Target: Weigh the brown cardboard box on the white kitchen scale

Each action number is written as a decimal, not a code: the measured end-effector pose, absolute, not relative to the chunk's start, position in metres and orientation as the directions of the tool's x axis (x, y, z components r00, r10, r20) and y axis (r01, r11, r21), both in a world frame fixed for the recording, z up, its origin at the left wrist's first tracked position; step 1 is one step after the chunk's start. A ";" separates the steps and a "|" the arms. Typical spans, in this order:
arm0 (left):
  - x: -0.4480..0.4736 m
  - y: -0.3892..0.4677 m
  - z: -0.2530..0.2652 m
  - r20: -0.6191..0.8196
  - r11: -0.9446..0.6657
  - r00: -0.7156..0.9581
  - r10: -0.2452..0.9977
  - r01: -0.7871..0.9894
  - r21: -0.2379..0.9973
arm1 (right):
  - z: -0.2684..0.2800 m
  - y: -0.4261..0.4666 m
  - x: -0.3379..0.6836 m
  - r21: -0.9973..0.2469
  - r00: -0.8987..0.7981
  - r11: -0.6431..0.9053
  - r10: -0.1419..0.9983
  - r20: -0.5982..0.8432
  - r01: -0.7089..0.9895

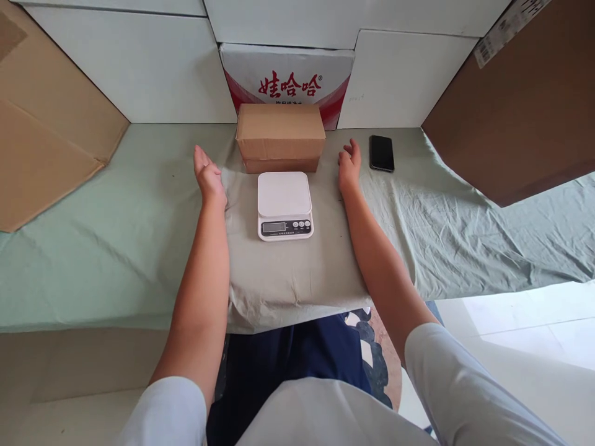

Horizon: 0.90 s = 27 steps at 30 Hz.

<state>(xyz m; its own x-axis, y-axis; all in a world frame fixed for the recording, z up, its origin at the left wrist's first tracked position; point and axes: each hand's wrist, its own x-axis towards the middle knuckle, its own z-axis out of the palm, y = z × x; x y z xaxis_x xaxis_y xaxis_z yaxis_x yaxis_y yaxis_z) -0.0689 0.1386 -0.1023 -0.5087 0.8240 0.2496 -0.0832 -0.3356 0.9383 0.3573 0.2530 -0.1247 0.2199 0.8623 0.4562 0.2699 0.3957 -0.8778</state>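
A white digital kitchen scale (284, 195) lies flat on the cloth in front of me, its dark display strip and buttons on the near side. Just behind it rests a closed brown cardboard box (281, 137). My left hand (207, 173) is on the cloth to the left of both, fingers stretched out and holding nothing. On the other side, my right hand (349, 164) rests on the cloth with its fingers loosely curved and apart, nothing in it. A black smartphone (382, 153) lies a little to the right of that hand. Neither hand touches the scale or the box.
A pale green cloth (139, 248) covers the table, wrinkled at the right. White panels and a printed white-and-red carton (288, 68) stand along the back. Large brown cardboard pieces close off the left (51, 124) and right (520, 118) sides.
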 end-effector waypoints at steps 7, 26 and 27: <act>-0.069 0.147 -0.112 0.302 -0.368 -0.436 0.848 -0.073 0.927 | -0.117 0.247 0.355 -0.944 0.240 0.275 0.919 0.313 0.179; -0.055 0.138 -0.097 0.200 -0.297 -0.464 0.863 -0.144 0.944 | -0.112 0.243 0.353 -0.954 0.204 0.253 0.937 0.283 0.160; -0.054 0.139 -0.098 0.193 -0.292 -0.464 0.865 -0.153 0.944 | -0.111 0.242 0.351 -0.957 0.193 0.246 0.942 0.274 0.155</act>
